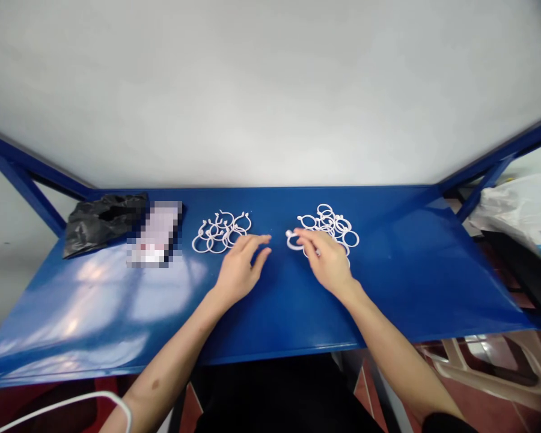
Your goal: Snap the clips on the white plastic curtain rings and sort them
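Note:
My right hand (329, 258) pinches a white plastic ring (292, 244) between thumb and fingers; a small knob shows at the top of the ring. Behind and beneath that hand lies a loose pile of similar white rings (350, 239), partly covered by it. My left hand (241, 267) is a short way to the left, thumb and fingers apart, with nothing visible between them. Just beyond its knuckles lies a second group of white rings (202, 243), several of which show a gap with small knobbed ends.
All of this rests on a glossy blue table (279, 325) against a pale wall. At the left are a crumpled black plastic bag (88, 225) and a blurred-out pale object (159, 231). Blue frame bars rise at both sides. A white bag (520, 210) stands beyond the right edge.

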`<state>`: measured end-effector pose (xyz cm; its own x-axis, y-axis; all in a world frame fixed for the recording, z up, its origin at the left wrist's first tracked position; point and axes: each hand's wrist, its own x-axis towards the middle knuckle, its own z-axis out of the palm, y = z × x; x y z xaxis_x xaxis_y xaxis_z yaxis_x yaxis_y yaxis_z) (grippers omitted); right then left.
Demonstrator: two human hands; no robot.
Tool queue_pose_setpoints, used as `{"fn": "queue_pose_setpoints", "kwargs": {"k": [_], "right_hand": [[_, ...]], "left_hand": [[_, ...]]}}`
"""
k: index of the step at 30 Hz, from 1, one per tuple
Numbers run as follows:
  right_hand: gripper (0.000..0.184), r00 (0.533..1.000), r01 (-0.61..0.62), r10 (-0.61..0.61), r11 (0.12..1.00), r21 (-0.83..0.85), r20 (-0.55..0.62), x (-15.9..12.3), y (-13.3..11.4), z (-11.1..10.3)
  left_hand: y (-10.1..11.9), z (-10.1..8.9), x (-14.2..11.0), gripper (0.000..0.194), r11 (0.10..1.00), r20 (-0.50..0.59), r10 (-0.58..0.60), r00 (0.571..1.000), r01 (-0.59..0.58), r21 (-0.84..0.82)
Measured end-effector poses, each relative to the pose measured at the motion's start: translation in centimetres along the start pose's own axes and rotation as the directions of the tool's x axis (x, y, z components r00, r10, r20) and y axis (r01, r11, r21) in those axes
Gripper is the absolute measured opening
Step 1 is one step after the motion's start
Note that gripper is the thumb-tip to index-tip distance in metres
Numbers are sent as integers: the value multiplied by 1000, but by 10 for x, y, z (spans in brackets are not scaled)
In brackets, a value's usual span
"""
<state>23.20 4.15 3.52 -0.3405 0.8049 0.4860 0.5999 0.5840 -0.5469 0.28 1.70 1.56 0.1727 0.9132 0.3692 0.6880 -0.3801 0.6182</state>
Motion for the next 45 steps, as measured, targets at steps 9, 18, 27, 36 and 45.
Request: {"fn": "queue_pose_setpoints", "kwargs": {"k": [9,18,27,36,45], "right_hand": [[24,860,-502,487,752,-428,-151,-25,54,-58],[30,869,-490,460,742,-458,-184,-20,57,-54],[22,962,-223,213,974,42,172,15,-4,-2],[29,986,-164,160,917,364,42,1,-20,50],[28,996,-85,89,949,305,0,-6,-17,48]], "left_hand": [[-26,-17,2,16,796,68,-61,996,8,606],[-18,-14,4,13,864,-66,70,995,-28,502],[-8,-8,4,5,899,-159,288,944,-209,386],[-1,5,-1,9,905,-81,377,923,-348,244],[7,3,0,17,984,-189,-115,975,85,-158]]}}
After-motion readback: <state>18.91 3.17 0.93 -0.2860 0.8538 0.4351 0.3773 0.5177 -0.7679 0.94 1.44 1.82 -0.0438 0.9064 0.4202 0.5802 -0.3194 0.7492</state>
